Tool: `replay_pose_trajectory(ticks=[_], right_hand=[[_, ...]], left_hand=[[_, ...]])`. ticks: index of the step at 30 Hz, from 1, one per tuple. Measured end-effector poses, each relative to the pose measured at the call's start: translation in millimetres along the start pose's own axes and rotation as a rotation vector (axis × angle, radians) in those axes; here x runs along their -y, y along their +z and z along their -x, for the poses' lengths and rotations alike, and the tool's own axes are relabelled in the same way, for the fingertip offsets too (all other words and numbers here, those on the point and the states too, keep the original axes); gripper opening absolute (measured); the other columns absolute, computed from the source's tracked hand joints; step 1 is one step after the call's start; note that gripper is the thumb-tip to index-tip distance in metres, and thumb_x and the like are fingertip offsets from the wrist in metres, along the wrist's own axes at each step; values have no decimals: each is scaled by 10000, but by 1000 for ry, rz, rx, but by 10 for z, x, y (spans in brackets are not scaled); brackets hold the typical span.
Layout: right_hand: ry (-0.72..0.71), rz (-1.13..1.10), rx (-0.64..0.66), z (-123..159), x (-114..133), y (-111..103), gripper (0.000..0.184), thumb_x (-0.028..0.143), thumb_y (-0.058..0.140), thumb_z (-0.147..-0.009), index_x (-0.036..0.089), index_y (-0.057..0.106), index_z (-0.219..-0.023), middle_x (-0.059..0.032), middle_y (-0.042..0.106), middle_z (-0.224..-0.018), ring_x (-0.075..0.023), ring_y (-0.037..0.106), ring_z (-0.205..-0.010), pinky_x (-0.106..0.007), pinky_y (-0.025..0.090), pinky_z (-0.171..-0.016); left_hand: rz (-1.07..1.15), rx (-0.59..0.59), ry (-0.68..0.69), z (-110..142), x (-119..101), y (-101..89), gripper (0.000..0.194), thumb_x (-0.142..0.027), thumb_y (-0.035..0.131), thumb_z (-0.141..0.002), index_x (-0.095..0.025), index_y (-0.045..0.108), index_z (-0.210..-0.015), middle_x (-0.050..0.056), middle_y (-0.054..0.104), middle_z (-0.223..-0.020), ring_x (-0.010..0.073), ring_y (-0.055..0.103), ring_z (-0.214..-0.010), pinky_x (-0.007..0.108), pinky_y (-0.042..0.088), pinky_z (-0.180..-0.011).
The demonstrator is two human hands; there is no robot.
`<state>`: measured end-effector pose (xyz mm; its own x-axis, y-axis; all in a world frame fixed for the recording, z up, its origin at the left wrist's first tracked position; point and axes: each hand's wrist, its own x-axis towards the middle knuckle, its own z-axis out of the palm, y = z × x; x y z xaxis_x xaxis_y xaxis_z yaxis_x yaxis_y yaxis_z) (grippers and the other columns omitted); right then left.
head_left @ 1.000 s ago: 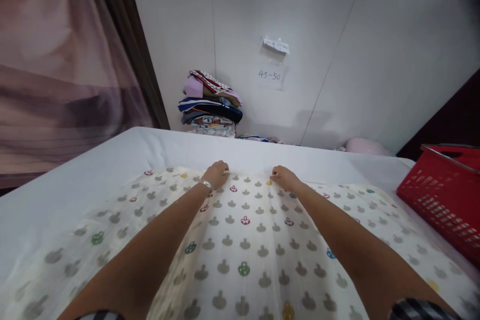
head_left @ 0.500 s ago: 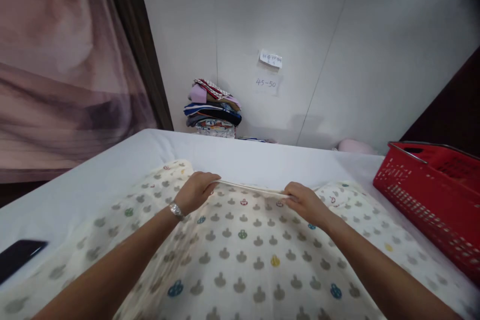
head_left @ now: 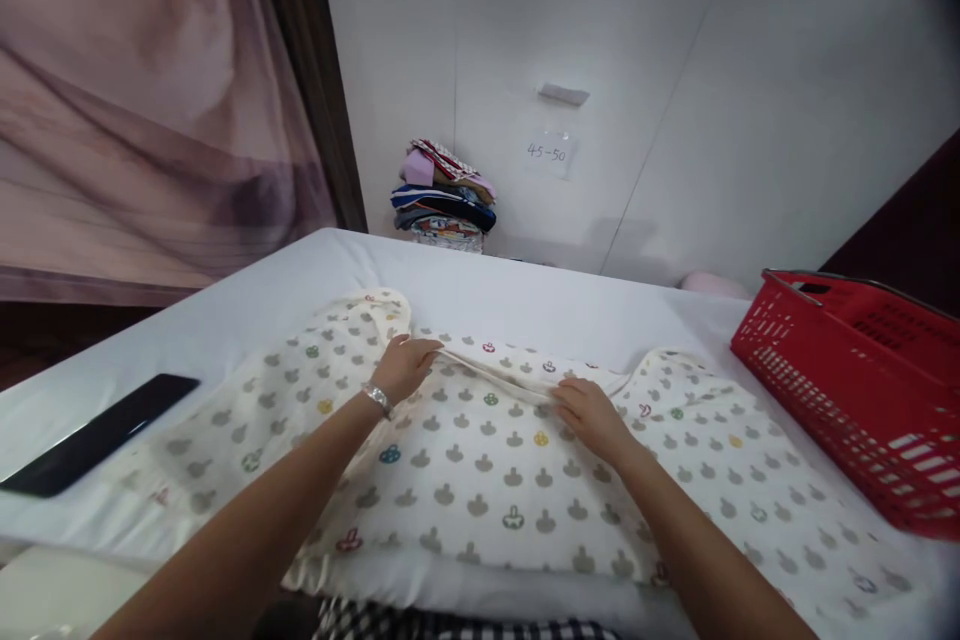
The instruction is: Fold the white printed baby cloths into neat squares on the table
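Note:
A cream blanket [head_left: 480, 465] printed with small grey and coloured shapes lies spread on the white table [head_left: 300, 285]. Its far edge is folded back toward me over the middle. My left hand [head_left: 403, 367] grips that folded edge on the left, fingers curled over it, a watch on the wrist. My right hand [head_left: 589, 410] pinches the same edge about a forearm's length to the right. Both forearms reach out over the blanket.
A red plastic basket [head_left: 855, 385] stands on the table at the right. A flat black object [head_left: 97, 432] lies near the left edge. Folded clothes [head_left: 444, 197] are stacked against the white wall, beside a note reading 45-50 [head_left: 547, 153]. A pinkish curtain [head_left: 150, 100] hangs at left.
Both hands have pulled the blanket's far edge back toward me, folding it over the middle. The view has dropped and shifted, bringing the black object and the near table edge into sight.

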<state>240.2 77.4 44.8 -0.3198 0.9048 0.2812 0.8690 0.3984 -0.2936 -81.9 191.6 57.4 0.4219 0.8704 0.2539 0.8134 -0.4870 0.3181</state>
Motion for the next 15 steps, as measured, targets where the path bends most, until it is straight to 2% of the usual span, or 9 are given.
replay_pose_trajectory(ticks=[6, 8, 11, 13, 15], right_hand=[[-1, 70, 33, 114, -111, 197, 209, 176, 448, -833, 201, 609, -965, -69, 614, -992, -188, 530, -950, -370, 369, -871], [-10, 72, -15, 171, -160, 263, 211, 173, 436, -837, 199, 608, -955, -76, 614, -993, -195, 529, -950, -385, 375, -871], [-23, 30, -163, 277, -208, 360, 216, 181, 415, -849, 201, 594, -968, -89, 604, -998, -204, 524, -945, -391, 400, -853], [-21, -5, -234, 335, -216, 407, 214, 202, 410, -857, 206, 585, -979, -92, 601, -979, -210, 525, -933, -391, 415, -836], [-25, -38, -256, 361, -212, 432, 215, 221, 408, -861, 216, 581, -990, -87, 602, -954, -211, 533, -911, -392, 425, -822]], left_hand=[[12, 11, -30, 87, 14, 73, 341, -250, 342, -851, -215, 608, -1062, 48, 665, -1030, 174, 587, -963, 394, 282, -1005], [1, 7, -38, 114, 36, 106, 343, -250, 335, -856, -218, 601, -1070, 49, 667, -1018, 174, 583, -965, 406, 277, -1006], [-61, 12, -49, 168, 30, 143, 337, -239, 337, -857, -217, 601, -1065, 58, 665, -997, 190, 576, -972, 437, 263, -1010], [-112, 0, -25, 218, -52, 167, 338, -203, 377, -829, -209, 584, -1095, 77, 638, -1055, 212, 543, -1033, 465, 236, -1024], [-140, -13, 58, 270, -223, 210, 394, -166, 425, -789, -214, 535, -1164, 94, 578, -1163, 235, 478, -1126, 490, 199, -1041]])
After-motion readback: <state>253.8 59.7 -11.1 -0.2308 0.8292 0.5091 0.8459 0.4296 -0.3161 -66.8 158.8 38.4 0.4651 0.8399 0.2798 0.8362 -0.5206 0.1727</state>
